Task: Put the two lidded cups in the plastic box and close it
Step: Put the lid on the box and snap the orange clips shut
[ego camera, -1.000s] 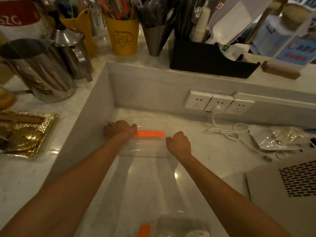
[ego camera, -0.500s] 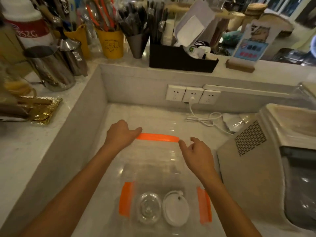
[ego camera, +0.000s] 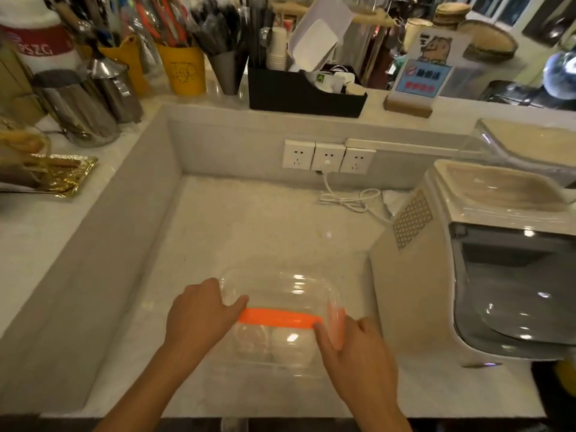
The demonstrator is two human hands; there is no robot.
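A clear plastic box (ego camera: pixel 274 364) stands on the lower counter near the front edge. Inside it, side by side, are a clear-lidded cup (ego camera: pixel 252 338) and a white-lidded cup (ego camera: pixel 291 342). The clear box lid (ego camera: pixel 280 288) with orange clips is tilted over the box, its orange front clip (ego camera: pixel 277 319) lying across the cups. My left hand (ego camera: pixel 202 316) grips the lid's left edge. At the lid's right side my right hand (ego camera: pixel 352 347) holds on by the orange side clip (ego camera: pixel 337 330). Whether the lid sits fully down I cannot tell.
A white machine (ego camera: pixel 467 275) stands close to the box's right. Wall sockets (ego camera: pixel 327 157) and a white cable (ego camera: pixel 352 201) are behind. A raised ledge at the left and back carries steel jugs (ego camera: pixel 78 110), a gold tray (ego camera: pixel 62 176) and a black organiser (ego camera: pixel 305 92).
The lid lay flat and open away from me with my hands at its far edge. Both hands have swung it back toward me over the box and cups.
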